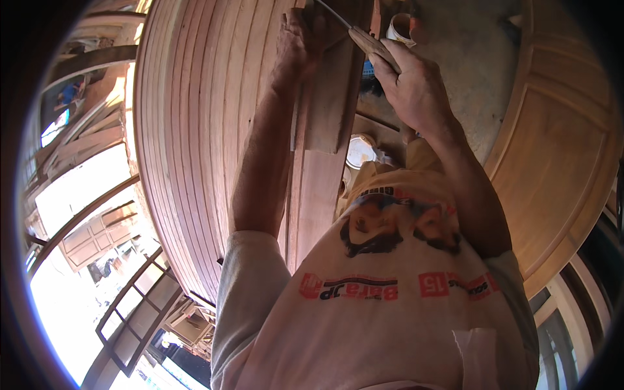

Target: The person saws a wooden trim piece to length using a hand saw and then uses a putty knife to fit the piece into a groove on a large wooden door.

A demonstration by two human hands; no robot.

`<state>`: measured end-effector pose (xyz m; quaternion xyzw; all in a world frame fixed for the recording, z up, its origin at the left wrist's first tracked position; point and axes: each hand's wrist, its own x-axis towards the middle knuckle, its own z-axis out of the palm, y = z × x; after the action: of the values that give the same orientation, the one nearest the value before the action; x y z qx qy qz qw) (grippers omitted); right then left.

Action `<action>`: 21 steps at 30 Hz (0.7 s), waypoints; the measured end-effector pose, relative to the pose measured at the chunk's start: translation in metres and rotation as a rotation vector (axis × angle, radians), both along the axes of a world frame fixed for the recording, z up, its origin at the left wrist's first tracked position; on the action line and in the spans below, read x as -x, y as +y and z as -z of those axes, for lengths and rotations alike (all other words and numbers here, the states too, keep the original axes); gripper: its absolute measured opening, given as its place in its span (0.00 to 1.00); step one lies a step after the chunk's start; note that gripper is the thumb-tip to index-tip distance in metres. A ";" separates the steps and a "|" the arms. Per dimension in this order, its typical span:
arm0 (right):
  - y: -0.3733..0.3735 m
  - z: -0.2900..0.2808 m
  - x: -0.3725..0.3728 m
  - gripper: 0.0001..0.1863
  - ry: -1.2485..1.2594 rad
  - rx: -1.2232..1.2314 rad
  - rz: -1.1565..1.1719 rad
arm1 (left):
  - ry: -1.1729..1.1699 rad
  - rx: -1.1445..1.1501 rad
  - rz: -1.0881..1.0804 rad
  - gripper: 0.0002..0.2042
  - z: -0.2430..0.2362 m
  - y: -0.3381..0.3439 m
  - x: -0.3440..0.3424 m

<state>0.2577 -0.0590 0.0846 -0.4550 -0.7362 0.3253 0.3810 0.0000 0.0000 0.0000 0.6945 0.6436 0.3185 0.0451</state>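
Observation:
A thin metal tool with a pale wooden handle slants across the top of the head view, and my right hand is closed around the handle, fingers extending along it. My left hand is just left of the tool's metal part, over reddish wooden boards; its fingertips are in shadow and too unclear to show what they grip or touch. A darker flat wooden piece lies below my hands, along the right side of the boards.
A panelled wooden door stands at my right. On the concrete floor are a white bucket, a blue crate and a round white lid or container. Window frames and stacked timber fill the bright left side.

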 end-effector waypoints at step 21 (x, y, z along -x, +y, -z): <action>-0.045 -0.014 -0.033 0.18 0.139 0.299 0.054 | -0.029 0.023 -0.082 0.15 -0.008 0.004 -0.008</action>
<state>0.2905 -0.1038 0.0981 -0.5027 -0.6388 0.4516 0.3678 0.0081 0.0038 0.0078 0.6623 0.6743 0.3228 0.0492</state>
